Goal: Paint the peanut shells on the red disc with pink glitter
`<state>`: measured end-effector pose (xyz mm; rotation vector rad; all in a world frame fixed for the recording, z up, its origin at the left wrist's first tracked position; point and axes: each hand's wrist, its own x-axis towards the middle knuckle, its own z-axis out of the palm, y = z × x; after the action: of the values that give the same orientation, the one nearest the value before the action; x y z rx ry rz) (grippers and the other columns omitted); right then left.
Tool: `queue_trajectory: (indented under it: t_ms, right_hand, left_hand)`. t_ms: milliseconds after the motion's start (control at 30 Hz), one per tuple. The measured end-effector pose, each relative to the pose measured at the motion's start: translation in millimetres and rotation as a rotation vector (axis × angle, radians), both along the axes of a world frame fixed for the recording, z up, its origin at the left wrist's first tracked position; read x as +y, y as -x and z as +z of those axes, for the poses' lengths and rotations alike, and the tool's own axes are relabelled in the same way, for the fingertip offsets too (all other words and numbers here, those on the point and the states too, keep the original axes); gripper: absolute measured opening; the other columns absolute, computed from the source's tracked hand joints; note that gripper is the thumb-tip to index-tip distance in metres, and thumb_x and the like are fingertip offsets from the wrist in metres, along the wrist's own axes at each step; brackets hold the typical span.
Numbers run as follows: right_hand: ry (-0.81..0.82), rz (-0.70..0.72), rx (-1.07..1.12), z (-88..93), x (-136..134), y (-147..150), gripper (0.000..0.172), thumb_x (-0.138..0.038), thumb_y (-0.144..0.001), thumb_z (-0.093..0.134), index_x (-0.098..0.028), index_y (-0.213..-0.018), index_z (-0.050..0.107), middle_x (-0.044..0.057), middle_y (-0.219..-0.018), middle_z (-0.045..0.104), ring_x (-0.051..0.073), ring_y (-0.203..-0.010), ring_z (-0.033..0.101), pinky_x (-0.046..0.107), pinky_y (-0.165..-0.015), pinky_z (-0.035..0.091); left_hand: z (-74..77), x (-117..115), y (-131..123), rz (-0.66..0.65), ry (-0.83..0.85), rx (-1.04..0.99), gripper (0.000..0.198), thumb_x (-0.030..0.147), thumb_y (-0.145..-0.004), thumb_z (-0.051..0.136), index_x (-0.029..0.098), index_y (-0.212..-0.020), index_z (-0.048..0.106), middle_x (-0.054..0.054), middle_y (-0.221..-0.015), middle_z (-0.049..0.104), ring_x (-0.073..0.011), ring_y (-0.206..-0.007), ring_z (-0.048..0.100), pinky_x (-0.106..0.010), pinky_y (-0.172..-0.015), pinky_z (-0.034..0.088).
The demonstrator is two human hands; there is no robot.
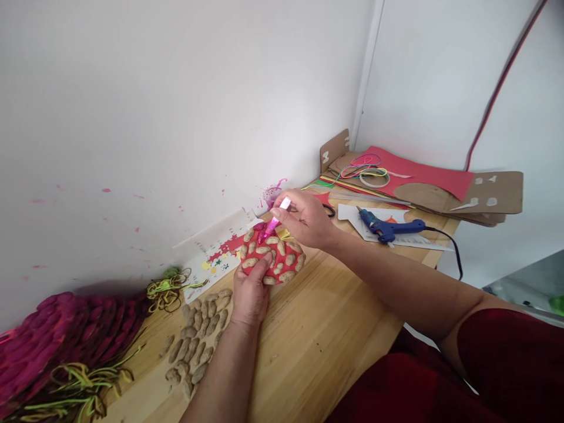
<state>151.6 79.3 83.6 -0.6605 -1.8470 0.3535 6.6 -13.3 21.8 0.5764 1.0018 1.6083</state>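
Note:
A red card shape [272,257] covered with several glued peanut shells lies on the wooden table [317,329]. My left hand [250,291] rests on its near edge, fingers pressed down on the card. My right hand [304,218] hovers over the far side and is closed round a small pink glitter glue tube [277,216], whose tip points down at the card. A patch of pink glitter shows on the card near the tube's tip.
Loose peanut shells [196,338] lie left of my left arm. Magenta wool with yellow-green cords [66,346] sits at far left. A blue glue gun [388,226] lies on white paper at right. Red paper, cardboard [440,182] and coloured bands lie behind. Walls stand close.

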Motion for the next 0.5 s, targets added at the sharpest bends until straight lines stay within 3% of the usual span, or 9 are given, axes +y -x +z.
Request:
queue_trajectory:
  t_ms: [267,500]
  right_hand:
    - [-0.088,-0.02,-0.018,5.0,-4,-3,0.017,-0.033,-0.095,0.058,-0.022,-0.083,0.061,0.003,-0.079,0.07,0.02,-0.08,0.062,0.037,-0.082,0.041]
    - [-0.111,-0.041,-0.028,9.2,-10,-4,0.016,-0.034,-0.097,0.056,-0.023,-0.085,0.06,0.003,-0.081,0.072,0.021,-0.084,0.063,0.04,-0.087,0.04]
  left_hand:
    - [-15.3,-1,5,-0.011,-0.041,0.187,0.039,0.034,-0.069,0.092,0.015,-0.101,0.08,-0.011,-0.101,0.083,-0.0258,-0.089,0.079,-0.04,-0.087,0.063]
    - [-12.5,-4,4,0.039,-0.033,0.273,0.039,0.036,-0.068,0.092,0.016,-0.1,0.079,-0.008,-0.099,0.083,-0.0265,-0.09,0.078,-0.041,-0.088,0.062]
